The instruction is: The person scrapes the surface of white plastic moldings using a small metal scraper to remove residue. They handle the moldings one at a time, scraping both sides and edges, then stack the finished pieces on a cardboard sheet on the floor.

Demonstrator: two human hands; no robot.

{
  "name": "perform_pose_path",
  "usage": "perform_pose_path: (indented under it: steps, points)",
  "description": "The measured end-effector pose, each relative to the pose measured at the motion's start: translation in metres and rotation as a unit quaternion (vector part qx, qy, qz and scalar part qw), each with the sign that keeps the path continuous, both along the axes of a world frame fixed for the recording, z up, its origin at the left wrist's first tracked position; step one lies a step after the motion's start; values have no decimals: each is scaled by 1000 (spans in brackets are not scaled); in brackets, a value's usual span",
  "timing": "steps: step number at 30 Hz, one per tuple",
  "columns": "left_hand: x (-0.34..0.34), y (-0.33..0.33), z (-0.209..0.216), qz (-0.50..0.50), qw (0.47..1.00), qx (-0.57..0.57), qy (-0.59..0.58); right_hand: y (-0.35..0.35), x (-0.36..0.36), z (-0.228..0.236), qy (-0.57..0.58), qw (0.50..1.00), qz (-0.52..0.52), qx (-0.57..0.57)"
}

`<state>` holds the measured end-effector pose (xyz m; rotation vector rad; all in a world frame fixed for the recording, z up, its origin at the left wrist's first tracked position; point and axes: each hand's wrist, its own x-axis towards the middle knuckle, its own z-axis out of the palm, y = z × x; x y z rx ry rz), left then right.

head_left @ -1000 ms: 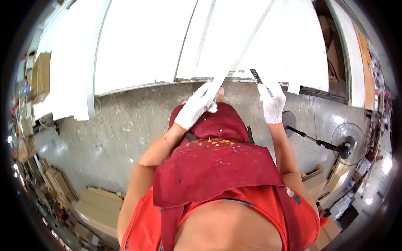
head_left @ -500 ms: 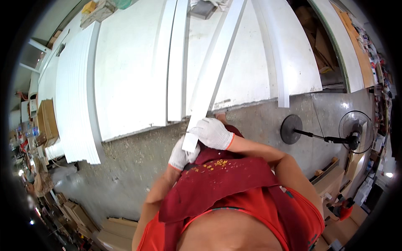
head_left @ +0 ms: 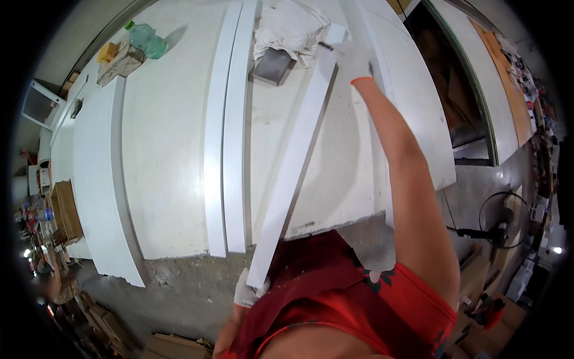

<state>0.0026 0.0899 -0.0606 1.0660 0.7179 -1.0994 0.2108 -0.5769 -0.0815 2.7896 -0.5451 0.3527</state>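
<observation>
A long white board strip (head_left: 297,149) slants across the white table from near my waist toward the far side. My left hand (head_left: 245,292), in a white knit glove, is closed around its near end, and part of the fingers is hidden beneath the board. My right arm reaches far forward. The gloved right hand (head_left: 354,55) is at the strip's far part, smeared by motion, so its fingers cannot be made out. A small dark edge shows beside that hand, too blurred to name. Near it lie a grey block (head_left: 274,67) and a crumpled white cloth (head_left: 293,27).
Two more white strips (head_left: 235,149) lie lengthwise left of mine. Farther left is a stack of white strips (head_left: 98,179), with a stone-like block (head_left: 121,63) and a green bottle (head_left: 146,40) at its far end. A standing fan (head_left: 499,227) is at right.
My right hand has left the strip's near end and moved far forward along it. My left hand stays at the near end. The view has shifted, showing more of the table's far side.
</observation>
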Motion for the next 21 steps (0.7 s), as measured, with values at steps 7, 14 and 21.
perform_pose_path:
  steps: [7, 14, 21]
  points:
    - [4, -4, 3, 97, 984, -18, 149, -70, 61, 27, -164, 942, -196, 217]
    - [16, -19, 6, 183, 963, 61, 190, -134, 42, -38, -17, 969, -33, -243]
    - [2, 13, -31, 39, 983, -169, 58, 64, -55, -48, -80, 968, 90, 219]
